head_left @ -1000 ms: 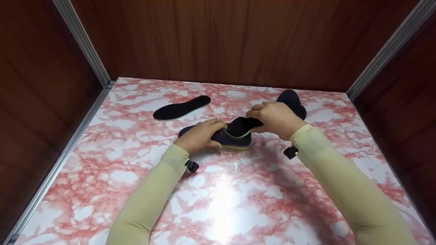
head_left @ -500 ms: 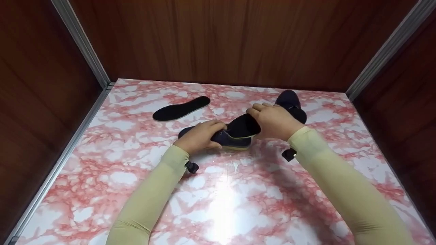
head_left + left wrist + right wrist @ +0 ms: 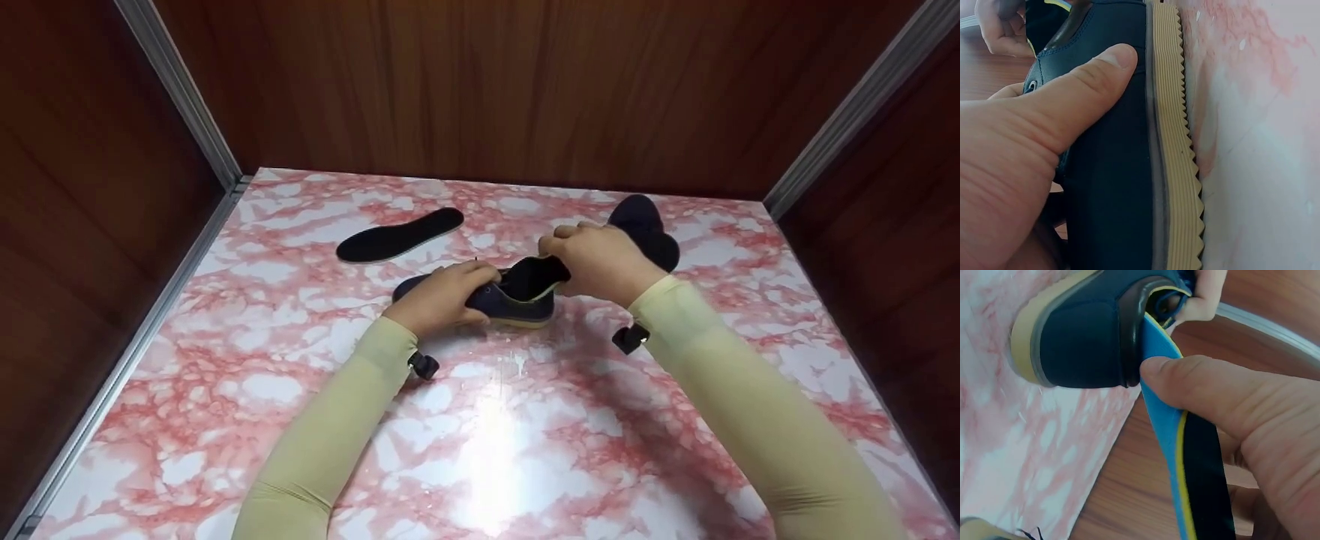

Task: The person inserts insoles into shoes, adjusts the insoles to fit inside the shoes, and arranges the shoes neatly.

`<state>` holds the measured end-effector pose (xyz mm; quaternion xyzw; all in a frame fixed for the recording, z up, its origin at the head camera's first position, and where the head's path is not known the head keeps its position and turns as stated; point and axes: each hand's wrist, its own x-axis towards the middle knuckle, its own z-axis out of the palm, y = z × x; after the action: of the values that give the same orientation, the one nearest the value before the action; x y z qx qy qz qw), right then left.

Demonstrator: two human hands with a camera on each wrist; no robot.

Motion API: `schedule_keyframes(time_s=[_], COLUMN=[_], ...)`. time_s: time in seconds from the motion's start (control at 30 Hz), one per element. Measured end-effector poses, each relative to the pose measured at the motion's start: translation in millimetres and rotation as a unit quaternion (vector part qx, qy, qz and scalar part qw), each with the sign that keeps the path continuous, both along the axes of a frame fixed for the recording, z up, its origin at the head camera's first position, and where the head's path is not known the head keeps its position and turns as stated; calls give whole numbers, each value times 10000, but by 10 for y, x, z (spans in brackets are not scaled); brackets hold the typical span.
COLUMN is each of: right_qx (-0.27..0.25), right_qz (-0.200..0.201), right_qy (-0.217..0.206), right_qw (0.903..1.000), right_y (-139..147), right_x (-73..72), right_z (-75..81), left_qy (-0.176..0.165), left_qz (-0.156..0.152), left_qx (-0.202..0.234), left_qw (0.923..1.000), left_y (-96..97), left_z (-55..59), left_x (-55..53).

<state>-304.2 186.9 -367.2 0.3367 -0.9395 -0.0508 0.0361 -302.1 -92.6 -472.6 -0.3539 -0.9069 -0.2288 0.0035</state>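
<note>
The insole point(image 3: 536, 277) sits with one end inside the mouth of the shoe point(image 3: 521, 306), while the rest of it sticks up and out past the heel. How far in it reaches I cannot tell, since the shoe hides that end. The right wrist view shows it on edge: one face blue, a yellow line along the rim, the other face black. I pinch it in my right hand point(image 3: 604, 262), thumb pressed on the blue face close to the heel, fingers behind on the black one.

The shoe itself is dark blue with a ridged tan sole. It stands upright on the worktop point(image 3: 262, 420), toe to my left and heel to my right. My left hand point(image 3: 439, 300) grips it across the front part, with the thumb along the side nearest me and the fingers over the top towards the far side.

Beyond my left hand, apart from the shoe, the other insole point(image 3: 401, 236) lies flat, black face up, its broad end to the left. Past my right hand is the second shoe point(image 3: 637, 217), its toe pointing away from me; my hand covers part of it.

The worktop is patterned in red and white. Pale yellow sleeves point(image 3: 315, 427) cover my arms, and brown wood panels point(image 3: 480, 90) rise behind and at both sides.
</note>
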Motion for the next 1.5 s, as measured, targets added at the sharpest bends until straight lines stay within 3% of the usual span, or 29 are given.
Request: schedule_keyframes(time_s=[0.3, 0.7, 1.03, 1.23, 1.5], right_qx=[-240, -426, -198, -210, -314], right_qz=[-65, 92, -266, -453, -562], right_qy=[-461, -520, -782, -882, -846], right_qw=[9986, 9977, 9964, 9948, 9943], right_y=[-52, -166, -276, -204, 24], right_x=[11, 17, 41, 41, 65], right_z=[-66, -213, -319, -300, -91], left_qy=[-15, 61, 11, 45, 149], left_qz=[37, 59, 126, 130, 57], left_qx=[7, -52, -85, -69, -88], left_qw=[10000, 10000, 9999, 9999, 9998], left_y=[1, 14, 24, 17, 21], left_z=[-25, -64, -100, -101, -26], left_x=[15, 36, 32, 31, 21])
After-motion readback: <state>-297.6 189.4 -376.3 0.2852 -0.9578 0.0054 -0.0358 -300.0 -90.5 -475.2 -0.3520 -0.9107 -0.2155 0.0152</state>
